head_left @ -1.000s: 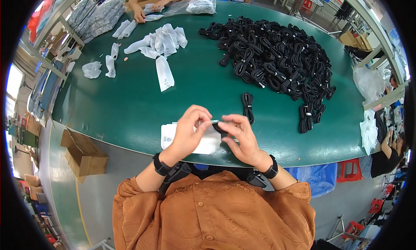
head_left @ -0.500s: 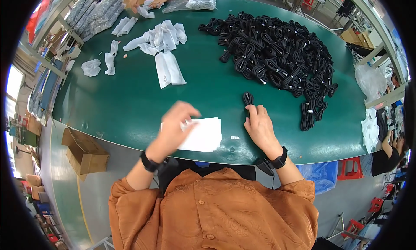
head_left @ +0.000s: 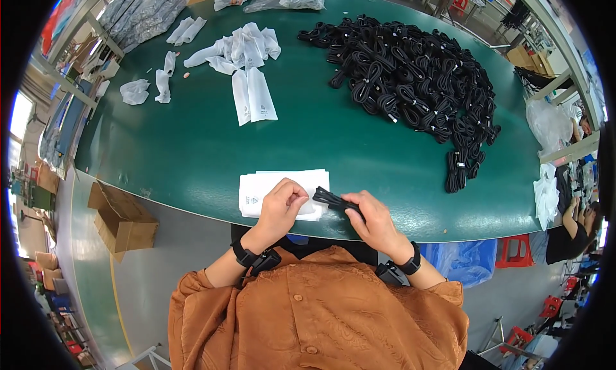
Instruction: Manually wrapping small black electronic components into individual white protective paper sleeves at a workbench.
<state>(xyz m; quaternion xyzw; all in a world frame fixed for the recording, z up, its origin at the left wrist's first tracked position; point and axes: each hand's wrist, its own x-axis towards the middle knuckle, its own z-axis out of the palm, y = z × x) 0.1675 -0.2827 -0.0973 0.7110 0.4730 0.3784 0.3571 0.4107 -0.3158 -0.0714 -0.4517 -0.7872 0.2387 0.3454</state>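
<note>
Bundled cable: rear half hidden under right hand; stack of white bags: near edge covered by left hand; bag prints too small to tell.

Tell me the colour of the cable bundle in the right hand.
Black. The cable bundle held by the right hand shows best in the head view.

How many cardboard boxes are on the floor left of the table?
1: an open cardboard box on the floor beside the green table, left of the person's left hand. Others may be hidden.

The left hand rests curled, fingers bent inward, wrist banded; the right hand lies knuckles-up, fingers seemingly pinched closed; both forearms rise from below.
</note>
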